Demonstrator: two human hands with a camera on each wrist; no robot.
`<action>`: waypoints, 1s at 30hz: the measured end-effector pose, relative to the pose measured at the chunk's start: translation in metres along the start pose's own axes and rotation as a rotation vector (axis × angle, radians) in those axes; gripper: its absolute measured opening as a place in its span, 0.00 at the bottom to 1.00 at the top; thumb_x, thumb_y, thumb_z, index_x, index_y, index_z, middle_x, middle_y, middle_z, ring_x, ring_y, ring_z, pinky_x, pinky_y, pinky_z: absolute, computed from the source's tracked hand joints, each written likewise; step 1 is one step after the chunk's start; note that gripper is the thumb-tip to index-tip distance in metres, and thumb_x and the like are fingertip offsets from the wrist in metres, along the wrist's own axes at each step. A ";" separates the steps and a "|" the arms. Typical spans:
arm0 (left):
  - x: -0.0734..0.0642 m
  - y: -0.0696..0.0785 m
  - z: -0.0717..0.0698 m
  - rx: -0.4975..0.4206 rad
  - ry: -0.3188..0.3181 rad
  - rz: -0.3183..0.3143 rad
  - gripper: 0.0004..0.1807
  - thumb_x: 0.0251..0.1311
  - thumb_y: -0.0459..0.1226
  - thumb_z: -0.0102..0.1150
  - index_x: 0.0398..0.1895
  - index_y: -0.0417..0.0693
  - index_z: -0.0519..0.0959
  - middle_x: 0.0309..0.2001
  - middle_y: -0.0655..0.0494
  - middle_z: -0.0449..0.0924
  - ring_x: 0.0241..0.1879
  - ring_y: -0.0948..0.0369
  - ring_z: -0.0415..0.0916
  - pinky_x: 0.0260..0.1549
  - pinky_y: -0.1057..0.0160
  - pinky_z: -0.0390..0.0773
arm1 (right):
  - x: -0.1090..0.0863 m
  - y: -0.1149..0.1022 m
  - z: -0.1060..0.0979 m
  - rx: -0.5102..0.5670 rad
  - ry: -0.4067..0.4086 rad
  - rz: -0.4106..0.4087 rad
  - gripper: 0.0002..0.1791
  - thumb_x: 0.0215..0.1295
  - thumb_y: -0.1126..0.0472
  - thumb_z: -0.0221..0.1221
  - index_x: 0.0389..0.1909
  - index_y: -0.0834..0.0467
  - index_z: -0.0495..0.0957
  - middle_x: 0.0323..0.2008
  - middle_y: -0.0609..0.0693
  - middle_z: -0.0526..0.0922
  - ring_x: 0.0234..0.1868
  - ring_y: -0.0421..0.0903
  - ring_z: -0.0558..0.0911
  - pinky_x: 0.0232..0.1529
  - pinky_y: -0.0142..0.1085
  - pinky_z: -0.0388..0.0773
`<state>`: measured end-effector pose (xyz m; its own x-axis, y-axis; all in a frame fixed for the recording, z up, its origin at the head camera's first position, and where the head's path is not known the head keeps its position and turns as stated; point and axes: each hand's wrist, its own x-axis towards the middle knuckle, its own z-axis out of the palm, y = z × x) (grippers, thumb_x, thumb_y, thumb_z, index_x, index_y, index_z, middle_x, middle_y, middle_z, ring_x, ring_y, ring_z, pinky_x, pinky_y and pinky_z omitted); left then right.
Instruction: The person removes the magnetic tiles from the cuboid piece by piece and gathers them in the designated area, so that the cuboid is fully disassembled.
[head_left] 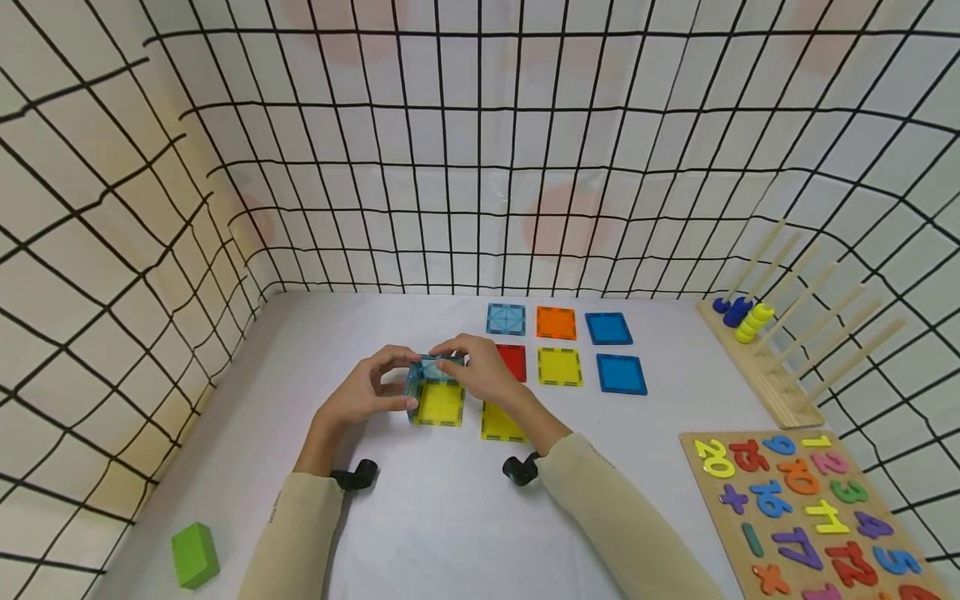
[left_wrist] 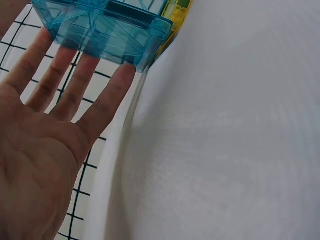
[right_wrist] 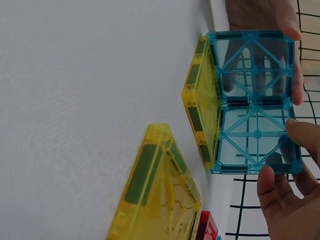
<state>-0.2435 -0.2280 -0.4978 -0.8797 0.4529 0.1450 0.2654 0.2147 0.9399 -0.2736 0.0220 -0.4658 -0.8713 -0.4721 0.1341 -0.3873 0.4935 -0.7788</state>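
Note:
A clear yellow square magnetic tile [head_left: 439,405] lies on the table with two clear light-blue tiles standing upright along its edges, meeting at a corner. My left hand [head_left: 364,387] holds the left blue tile [right_wrist: 255,65], fingers along its outer face and thumb near its front top edge. The right hand [head_left: 487,370] pinches the far blue tile [right_wrist: 257,135] between thumb and fingers at its outer side. From below, the left wrist view shows the left fingertips [left_wrist: 127,70] touching the blue tile. Beneath the right forearm lies another yellow tile [head_left: 501,423], partly covered.
Behind and right lie flat tiles: light blue [head_left: 506,319], orange [head_left: 556,322], red [head_left: 513,362], yellow [head_left: 559,367] and two dark blue [head_left: 621,374]. A wooden peg rack [head_left: 765,367] and number board [head_left: 738,525] stand right. A green block [head_left: 194,555] lies left; black mesh [head_left: 480,167] surrounds the table.

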 end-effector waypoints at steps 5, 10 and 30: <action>-0.001 0.002 0.002 -0.004 -0.001 -0.002 0.34 0.54 0.31 0.76 0.66 0.48 0.74 0.67 0.50 0.70 0.69 0.45 0.67 0.66 0.38 0.74 | -0.003 0.001 -0.002 -0.001 0.052 0.017 0.12 0.74 0.58 0.62 0.54 0.48 0.87 0.49 0.45 0.85 0.48 0.45 0.79 0.55 0.39 0.81; -0.001 0.002 0.001 0.009 0.005 -0.015 0.36 0.54 0.31 0.77 0.67 0.43 0.73 0.68 0.50 0.69 0.70 0.45 0.67 0.65 0.38 0.75 | -0.007 0.005 -0.006 -0.004 0.106 0.013 0.14 0.75 0.60 0.61 0.57 0.48 0.84 0.44 0.46 0.82 0.49 0.46 0.79 0.54 0.39 0.81; -0.002 0.004 0.002 0.008 -0.029 -0.077 0.39 0.54 0.31 0.76 0.70 0.43 0.69 0.72 0.43 0.69 0.74 0.42 0.63 0.68 0.35 0.70 | -0.065 0.024 -0.055 0.164 0.180 0.079 0.26 0.72 0.64 0.61 0.69 0.46 0.74 0.45 0.53 0.74 0.41 0.49 0.85 0.38 0.36 0.89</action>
<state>-0.2400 -0.2267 -0.4947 -0.8859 0.4595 0.0636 0.2012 0.2570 0.9453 -0.2427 0.1043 -0.4598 -0.9424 -0.2914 0.1641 -0.2740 0.3914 -0.8785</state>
